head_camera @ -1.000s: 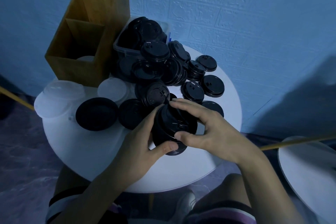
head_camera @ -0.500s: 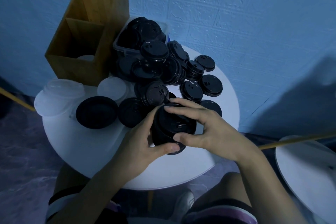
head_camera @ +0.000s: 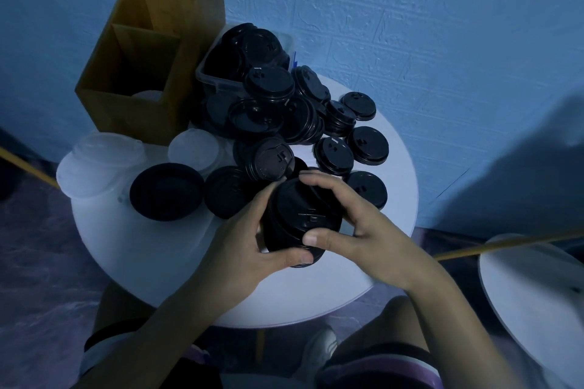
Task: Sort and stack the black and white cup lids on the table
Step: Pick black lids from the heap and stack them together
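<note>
White and round, the worktop (head_camera: pixel 158 256) fills the middle of what we see, set against a blue textured wall. At its far left corner stands a wooden box (head_camera: pixel 126 110) with open compartments; in the near one we make out a pale round shape, too dim to name. Just beside the box sits a clear tub (head_camera: pixel 208 79) heaped with black lids, and a pile of black lids (head_camera: pixel 275 117) spills from it across the worktop toward us.

At the near edge of that pile we hold a stack of black lids (head_camera: pixel 297 218) between both hands. The left hand (head_camera: pixel 234 259) wraps the stack's left side, thumb curled under its near rim. The right hand (head_camera: pixel 363 230) comes over the right side, fingertips on the far edge of the top lid and thumb on the near edge. Both grips are closed on the stack.

On the left of the worktop lie white lids (head_camera: pixel 94 164), overlapping, with another white lid (head_camera: pixel 194 150) near the box. Beside them rest two black lids, one (head_camera: pixel 167 191) next to the other (head_camera: pixel 227 191). To the right of the pile we count single black lids (head_camera: pixel 368 145) lying flat, apart from one another.
</note>
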The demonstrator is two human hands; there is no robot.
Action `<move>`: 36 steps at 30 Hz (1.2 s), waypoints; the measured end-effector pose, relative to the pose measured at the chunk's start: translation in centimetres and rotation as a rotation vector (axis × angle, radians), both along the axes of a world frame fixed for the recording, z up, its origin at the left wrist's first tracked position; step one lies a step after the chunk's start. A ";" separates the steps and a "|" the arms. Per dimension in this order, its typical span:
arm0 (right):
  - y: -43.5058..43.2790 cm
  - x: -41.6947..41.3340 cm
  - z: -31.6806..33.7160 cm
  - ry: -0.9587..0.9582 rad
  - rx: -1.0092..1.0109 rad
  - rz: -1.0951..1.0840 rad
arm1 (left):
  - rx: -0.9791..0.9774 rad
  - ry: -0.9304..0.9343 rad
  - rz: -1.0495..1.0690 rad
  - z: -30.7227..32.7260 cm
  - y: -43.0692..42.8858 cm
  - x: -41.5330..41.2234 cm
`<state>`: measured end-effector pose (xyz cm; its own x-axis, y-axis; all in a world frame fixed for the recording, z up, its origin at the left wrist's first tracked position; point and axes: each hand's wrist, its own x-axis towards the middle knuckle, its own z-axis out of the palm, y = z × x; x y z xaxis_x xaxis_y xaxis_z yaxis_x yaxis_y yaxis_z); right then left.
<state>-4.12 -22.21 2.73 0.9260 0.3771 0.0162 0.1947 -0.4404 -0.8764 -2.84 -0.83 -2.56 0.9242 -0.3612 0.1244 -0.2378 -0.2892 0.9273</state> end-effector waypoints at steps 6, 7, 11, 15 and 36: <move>0.4 -0.4 -0.7 -0.014 0.035 -0.078 | -0.006 -0.013 -0.001 0.1 0.0 -0.1; 0.4 -0.4 -0.8 -0.015 0.047 -0.091 | -0.009 -0.021 -0.005 0.1 0.0 -0.2; 0.5 -1.0 -1.8 -0.021 0.119 -0.161 | -0.068 0.000 -0.020 -0.2 0.0 -0.5; 0.4 -1.9 -3.1 0.005 0.168 -0.190 | -0.093 0.010 -0.066 -0.3 0.3 -0.3; 0.7 -2.4 -3.0 0.002 0.195 -0.208 | -0.114 0.030 -0.119 0.2 0.6 -1.2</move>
<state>-6.48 -21.50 -0.29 0.9833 0.1693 0.0674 0.1156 -0.2938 -0.9488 -4.01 -0.19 -2.40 0.8796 -0.4534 0.1438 -0.2360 -0.1535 0.9596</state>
